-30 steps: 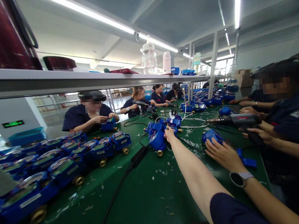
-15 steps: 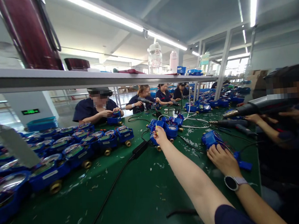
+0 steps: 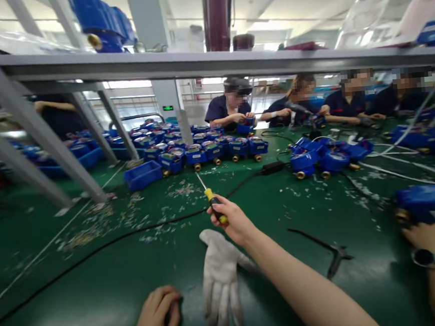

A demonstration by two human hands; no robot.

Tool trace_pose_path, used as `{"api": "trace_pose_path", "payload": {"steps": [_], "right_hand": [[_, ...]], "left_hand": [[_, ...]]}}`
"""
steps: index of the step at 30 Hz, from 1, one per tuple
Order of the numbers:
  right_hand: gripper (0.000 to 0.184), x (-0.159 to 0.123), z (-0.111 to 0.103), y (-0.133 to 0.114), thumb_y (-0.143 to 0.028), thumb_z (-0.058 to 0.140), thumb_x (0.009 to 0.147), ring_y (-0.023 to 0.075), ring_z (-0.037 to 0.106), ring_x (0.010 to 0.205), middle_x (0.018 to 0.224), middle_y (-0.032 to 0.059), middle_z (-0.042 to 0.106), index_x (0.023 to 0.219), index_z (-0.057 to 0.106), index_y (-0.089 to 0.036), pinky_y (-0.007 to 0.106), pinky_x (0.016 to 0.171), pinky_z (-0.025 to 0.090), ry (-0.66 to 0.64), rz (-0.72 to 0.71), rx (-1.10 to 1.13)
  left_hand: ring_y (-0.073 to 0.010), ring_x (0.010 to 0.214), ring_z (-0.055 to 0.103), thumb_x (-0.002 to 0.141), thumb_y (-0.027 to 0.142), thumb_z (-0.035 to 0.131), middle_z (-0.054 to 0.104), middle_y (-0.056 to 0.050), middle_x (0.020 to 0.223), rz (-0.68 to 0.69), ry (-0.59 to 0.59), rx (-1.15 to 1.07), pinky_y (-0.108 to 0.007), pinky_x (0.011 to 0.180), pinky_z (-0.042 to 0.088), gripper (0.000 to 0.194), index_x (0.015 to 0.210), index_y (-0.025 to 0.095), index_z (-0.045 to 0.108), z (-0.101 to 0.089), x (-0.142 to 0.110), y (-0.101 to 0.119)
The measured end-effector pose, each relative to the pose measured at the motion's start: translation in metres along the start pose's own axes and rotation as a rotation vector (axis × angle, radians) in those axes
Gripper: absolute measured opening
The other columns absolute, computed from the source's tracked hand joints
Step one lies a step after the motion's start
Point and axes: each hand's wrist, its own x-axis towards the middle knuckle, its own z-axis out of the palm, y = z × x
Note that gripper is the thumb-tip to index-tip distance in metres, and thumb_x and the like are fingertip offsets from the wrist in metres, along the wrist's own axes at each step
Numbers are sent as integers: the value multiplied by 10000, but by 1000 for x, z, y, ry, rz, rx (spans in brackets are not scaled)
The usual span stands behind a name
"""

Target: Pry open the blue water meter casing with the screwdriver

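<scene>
Screwdriver [image 3: 213,203] is up, left hand [image 3: 234,223] clamped round its handle above the white glove [image 3: 221,275], well apart from the blue meter [image 3: 424,206] at the right hand [image 3: 430,236], grip unclear, no screw engaged yet.

Bare green table [image 3: 109,272] lies open on the left; a black cable [image 3: 132,232] crosses it, a white glove [image 3: 221,275] lies nearby, meters [image 3: 216,150] crowd the far side.

Matt green felt table [image 3: 99,293]; white cloth glove [image 3: 220,273]; glossy yellow-and-black plastic screwdriver handle [image 3: 217,209]
</scene>
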Motion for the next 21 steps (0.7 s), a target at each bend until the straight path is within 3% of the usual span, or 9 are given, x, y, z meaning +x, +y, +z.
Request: {"api": "trace_pose_path", "payload": {"steps": [3,6,10,12,14,17,21], "right_hand": [[395,-23,5,17,-414,602,620,112,448,555,661,-21,490,902,480,-166,224,520,336,-13,-22,-244],[311,-42,1,31,-392,668,623,130,434,616,662,-25,465,757,481,-183,248,588,358,41,-87,-578],[359,-57,2,60,-217,807,478,165,462,729,801,18,506,664,504,-175,283,701,387,74,-110,-959],[298,-57,-1,73,-135,763,524,177,486,746,848,45,527,683,513,-168,295,718,395,103,-104,-1074],[183,-53,-10,78,-76,642,622,180,505,744,822,50,541,714,510,-163,296,716,397,132,-107,-1134],[152,-49,-30,63,-59,500,703,174,525,728,768,29,549,816,506,-161,277,686,402,119,-138,-1135],[79,-72,-32,43,-117,488,737,147,510,675,735,10,527,797,472,-167,238,617,390,-45,-210,-1097]], "left_hand": [[-153,836,602,851,200,496,628,-24,860,145,46,7,-269,743,513,113,855,226,605,-7,-2,15],[-154,852,591,836,117,481,616,-31,858,196,22,-19,-299,800,503,133,858,206,578,-7,-6,37],[-137,800,590,822,56,456,618,-10,811,265,-46,-65,-367,906,473,181,863,196,564,-2,-17,56],[-123,781,590,818,40,449,620,-2,797,277,-19,-93,-358,915,469,194,859,194,560,-2,-22,57],[-113,786,594,819,41,460,620,6,795,253,65,-110,-346,930,461,187,853,198,557,-8,-26,51],[-119,818,598,835,106,491,619,15,810,115,248,-52,-337,931,463,136,842,218,567,-30,-33,27],[-190,884,579,837,219,500,601,-45,894,-171,431,108,-372,844,478,85,855,201,582,-71,-37,-25]]}}
